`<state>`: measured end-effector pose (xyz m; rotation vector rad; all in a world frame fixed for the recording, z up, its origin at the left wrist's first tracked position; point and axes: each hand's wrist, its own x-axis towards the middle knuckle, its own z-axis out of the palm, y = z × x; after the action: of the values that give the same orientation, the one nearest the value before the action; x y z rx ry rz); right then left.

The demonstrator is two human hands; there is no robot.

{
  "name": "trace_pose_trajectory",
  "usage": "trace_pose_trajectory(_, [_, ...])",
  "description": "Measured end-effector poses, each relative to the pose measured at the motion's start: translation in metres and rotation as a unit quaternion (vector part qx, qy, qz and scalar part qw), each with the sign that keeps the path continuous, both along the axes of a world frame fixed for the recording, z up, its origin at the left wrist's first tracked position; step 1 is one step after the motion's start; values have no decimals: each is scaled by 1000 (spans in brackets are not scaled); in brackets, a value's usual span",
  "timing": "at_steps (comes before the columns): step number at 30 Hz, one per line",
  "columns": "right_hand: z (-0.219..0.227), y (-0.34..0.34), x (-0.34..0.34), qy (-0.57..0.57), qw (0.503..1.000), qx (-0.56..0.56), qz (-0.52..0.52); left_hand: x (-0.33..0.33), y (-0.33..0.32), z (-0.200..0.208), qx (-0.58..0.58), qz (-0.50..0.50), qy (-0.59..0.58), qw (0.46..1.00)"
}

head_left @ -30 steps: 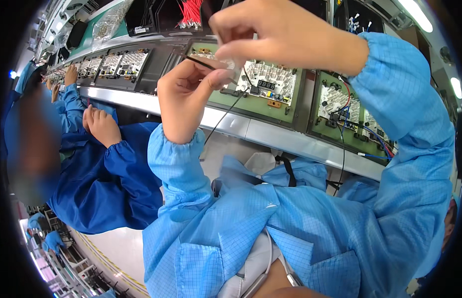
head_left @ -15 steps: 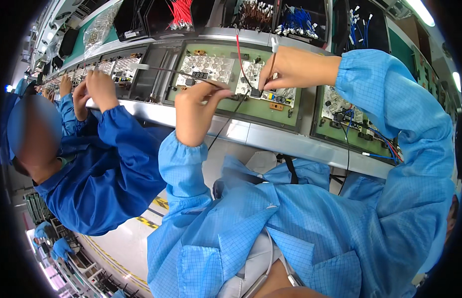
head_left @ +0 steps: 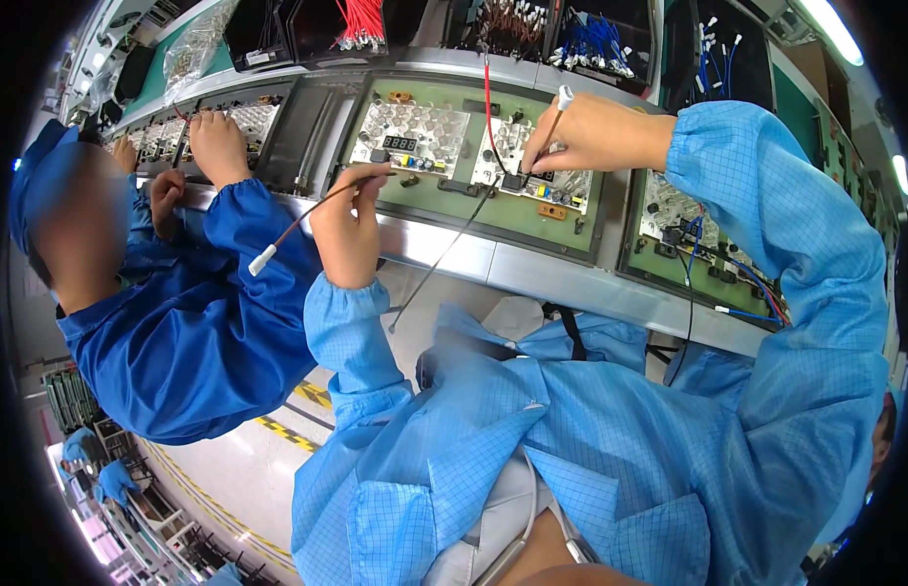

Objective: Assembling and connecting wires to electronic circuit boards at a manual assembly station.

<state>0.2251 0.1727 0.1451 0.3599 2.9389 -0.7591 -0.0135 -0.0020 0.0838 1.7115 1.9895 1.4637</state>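
Observation:
My left hand (head_left: 344,230) pinches a brown wire (head_left: 299,219) at the lower left corner of the left circuit board (head_left: 426,125). Its white connector (head_left: 262,260) hangs out past the bench edge. Over the right circuit board (head_left: 513,137), my right hand (head_left: 598,134) is closed on a second brown wire, whose white connector (head_left: 565,95) sticks up above the fingers. Beside those fingertips, a red wire (head_left: 489,93) rises from a black block on this board, and a black wire (head_left: 442,252) trails down over the front edge. Both boards sit in a green fixture panel (head_left: 493,217).
Bins of red wires (head_left: 361,21), brown wires (head_left: 510,24) and blue wires (head_left: 595,44) line the back. Another fixture (head_left: 659,256) with wired boards stands right. On the left, a co-worker in dark blue (head_left: 195,322) works at the same bench with hands over boards.
My left hand has moved left from between the boards to the left board's corner, and its wire's connector end has swung downward. My right hand stays at the right board.

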Motion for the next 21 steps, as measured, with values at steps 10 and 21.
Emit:
trace_pose_trajectory(10, [-4, -4, 2, 21, 1000, 14, 5, -14, 6, -5, 37, 24, -3, 999])
trace_pose_trajectory(21, [-5, -10, 4, 8, 993, 98, 71, -23, 22, -11, 15, 0, 106, 994])
